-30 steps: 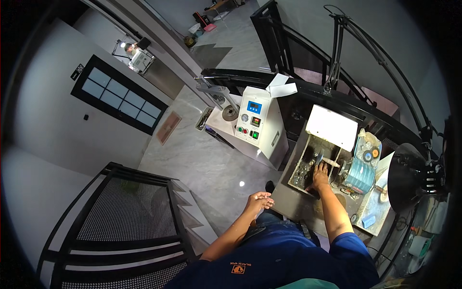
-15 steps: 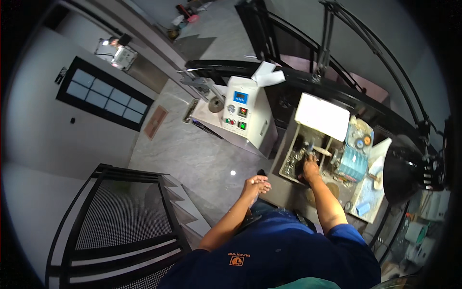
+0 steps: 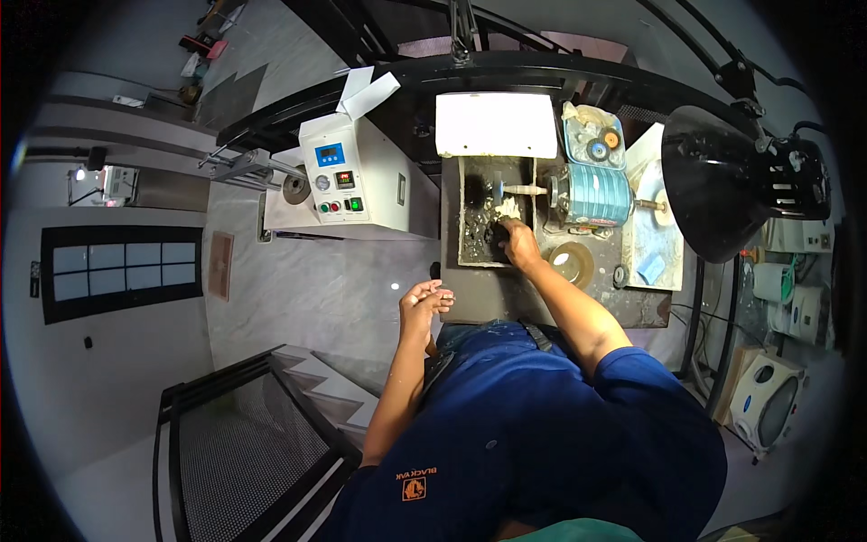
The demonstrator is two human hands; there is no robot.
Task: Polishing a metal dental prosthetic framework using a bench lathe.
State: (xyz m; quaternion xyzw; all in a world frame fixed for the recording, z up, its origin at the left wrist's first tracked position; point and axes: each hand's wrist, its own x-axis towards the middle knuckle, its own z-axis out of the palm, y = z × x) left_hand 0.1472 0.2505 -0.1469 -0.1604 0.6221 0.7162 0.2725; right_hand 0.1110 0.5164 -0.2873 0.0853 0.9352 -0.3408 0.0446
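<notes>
My right hand (image 3: 518, 242) reaches into a dirty, wet metal tray (image 3: 533, 253) below a small grey-blue wheel (image 3: 498, 191) on the tapered spindle of a light-blue motor (image 3: 596, 194). Its fingertips are low among the dark sludge and hard to see. My left hand (image 3: 424, 307) is in the air left of the bench edge, fingers curled together; anything held is too small to make out. A white board (image 3: 495, 122) stands behind the tray, and a round bowl (image 3: 569, 265) sits right of my forearm.
A white control-panel machine (image 3: 330, 167) stands left. A black lamp (image 3: 709, 181), a side board with a blue block (image 3: 650, 266) and a blue box of small wheels (image 3: 591, 126) are at the right. A mesh railing (image 3: 244, 425) and steps (image 3: 325, 393) are lower left.
The view has swung round, so the bench sits higher and more upright in the picture. My right fingers are lower in the tray, away from the spindle. My left hand stays curled.
</notes>
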